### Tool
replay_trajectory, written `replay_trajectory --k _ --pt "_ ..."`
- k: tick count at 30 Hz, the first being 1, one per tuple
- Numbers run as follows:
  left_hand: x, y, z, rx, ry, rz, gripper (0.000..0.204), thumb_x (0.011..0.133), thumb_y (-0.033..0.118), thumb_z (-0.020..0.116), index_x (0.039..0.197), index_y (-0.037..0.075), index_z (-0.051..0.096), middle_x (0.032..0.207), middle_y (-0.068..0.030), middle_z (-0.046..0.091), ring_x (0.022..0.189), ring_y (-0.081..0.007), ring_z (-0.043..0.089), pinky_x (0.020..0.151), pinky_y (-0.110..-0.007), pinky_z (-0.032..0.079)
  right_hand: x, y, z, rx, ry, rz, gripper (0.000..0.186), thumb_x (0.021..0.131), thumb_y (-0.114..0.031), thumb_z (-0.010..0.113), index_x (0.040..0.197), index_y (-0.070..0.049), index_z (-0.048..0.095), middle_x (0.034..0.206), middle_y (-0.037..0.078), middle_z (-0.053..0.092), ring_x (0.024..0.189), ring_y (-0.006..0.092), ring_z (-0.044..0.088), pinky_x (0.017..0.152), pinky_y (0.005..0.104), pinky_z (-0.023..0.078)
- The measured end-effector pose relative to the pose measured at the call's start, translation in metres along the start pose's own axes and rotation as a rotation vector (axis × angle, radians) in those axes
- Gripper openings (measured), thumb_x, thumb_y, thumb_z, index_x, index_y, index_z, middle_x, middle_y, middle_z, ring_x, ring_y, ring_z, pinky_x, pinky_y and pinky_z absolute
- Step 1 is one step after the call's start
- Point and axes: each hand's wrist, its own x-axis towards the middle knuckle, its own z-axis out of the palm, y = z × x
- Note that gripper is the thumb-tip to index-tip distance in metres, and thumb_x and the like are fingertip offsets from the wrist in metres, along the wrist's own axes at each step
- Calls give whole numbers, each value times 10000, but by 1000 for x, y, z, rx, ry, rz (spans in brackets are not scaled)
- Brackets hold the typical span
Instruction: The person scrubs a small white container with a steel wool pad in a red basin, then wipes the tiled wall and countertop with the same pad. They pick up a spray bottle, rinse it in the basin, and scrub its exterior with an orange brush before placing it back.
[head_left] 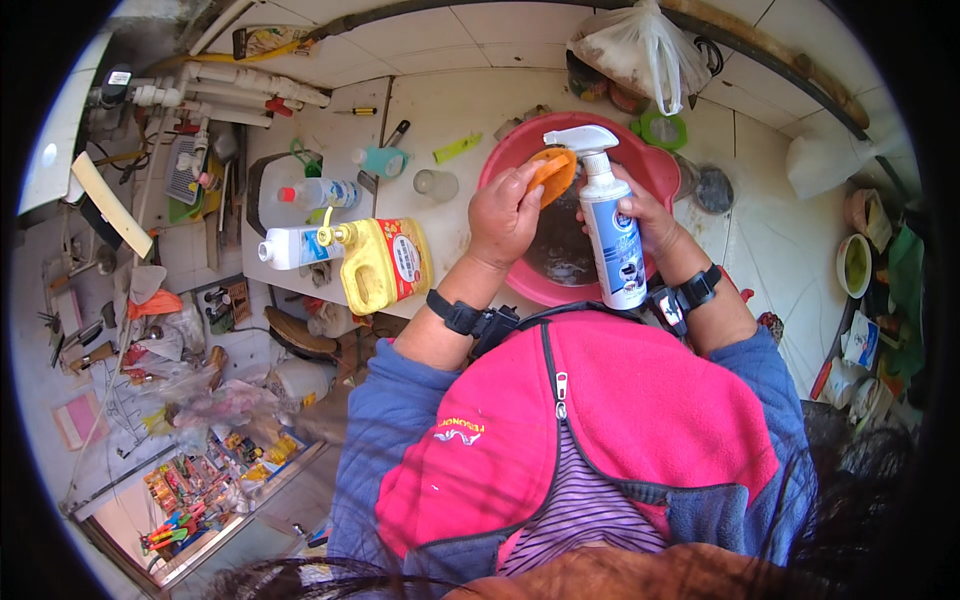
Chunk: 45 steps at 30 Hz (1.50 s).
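Note:
My left hand (pixel 503 218) is closed on an orange, oval, sponge-like pad (pixel 553 177), its face tilted toward the spray bottle. In my right hand (pixel 650 212) is a white spray bottle (pixel 614 245) with a blue label, held upright. The bottle's white trigger head (pixel 583 138) reaches over the pad's upper edge. Both hands are above a pink basin (pixel 530 283) with dark, cloudy water (pixel 556 245) in it. The bottle and my hands hide part of the basin.
Left of the basin stand a yellow pump jug (pixel 378 268), a white bottle (pixel 290 247), a clear red-capped bottle (pixel 318 193) and a glass jar (pixel 436 184). A white plastic bag (pixel 640 55) sits behind it. Pipes (pixel 230 85) run along the left wall.

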Motion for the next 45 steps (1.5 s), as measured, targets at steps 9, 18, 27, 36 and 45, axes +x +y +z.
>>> replay_trajectory --k 9,18,27,36,45 --pt "4 2 -4 85 -43 29 315 824 48 664 1137 86 644 892 -155 665 760 -331 659 641 -391 538 0 -6 1 -54 7 -34 860 696 -431 751 1386 -50 406 1059 155 630 926 253 667 824 382 575" --pt "-3 -6 -4 97 -79 91 332 819 48 666 1148 80 640 916 -139 676 788 -330 661 682 -394 542 2 -4 5 -50 24 -14 811 724 -424 722 1372 -42 418 1078 149 628 942 247 668 825 374 575" --pt "-40 -38 10 237 -308 -169 314 848 72 599 1160 51 620 1042 -189 672 921 -385 650 787 -435 534 7 8 -16 -11 88 -25 658 808 -262 643 1386 -40 420 1124 115 620 1056 247 635 940 391 517" --pt "-44 -45 32 224 -606 -537 450 882 81 566 1329 43 535 1190 -248 620 1087 -408 599 940 -441 487 31 35 -40 -214 640 485 225 834 -281 605 947 -88 631 842 53 630 765 204 580 666 385 449" --pt "-40 -32 14 307 -504 -517 446 862 94 593 1306 65 562 1156 -214 644 1062 -386 617 902 -450 502 50 31 0 -1401 423 460 754 797 -617 634 1218 7 580 1127 262 662 1040 392 653 900 450 505"
